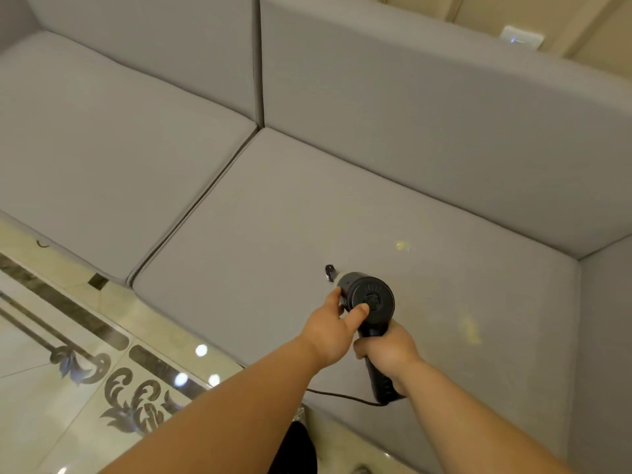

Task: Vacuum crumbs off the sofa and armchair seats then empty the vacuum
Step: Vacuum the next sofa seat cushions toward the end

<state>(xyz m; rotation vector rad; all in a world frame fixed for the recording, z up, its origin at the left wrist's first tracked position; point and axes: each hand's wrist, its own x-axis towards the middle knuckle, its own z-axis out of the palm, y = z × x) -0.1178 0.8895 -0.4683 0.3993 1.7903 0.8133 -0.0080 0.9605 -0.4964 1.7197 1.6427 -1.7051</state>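
A black handheld vacuum (371, 295) points down at the right seat cushion (273, 217) of a grey sofa. My right hand (390, 350) grips its handle. My left hand (337, 323) holds the round motor body, thumb on its back face. The nozzle tip (331, 272) touches the cushion. Yellowish crumbs (403, 246) lie just beyond the vacuum, and a second crumb patch (472, 331) lies to its right. A black cord (342, 395) runs from the handle's end toward the sofa's front edge.
The left seat cushion (113, 159) adjoins across a seam. The grey backrest (427, 124) and right armrest (605, 336) wall in the seat. Glossy patterned tile floor (68, 388) lies at lower left. A white wall switch (521, 37) sits behind the sofa.
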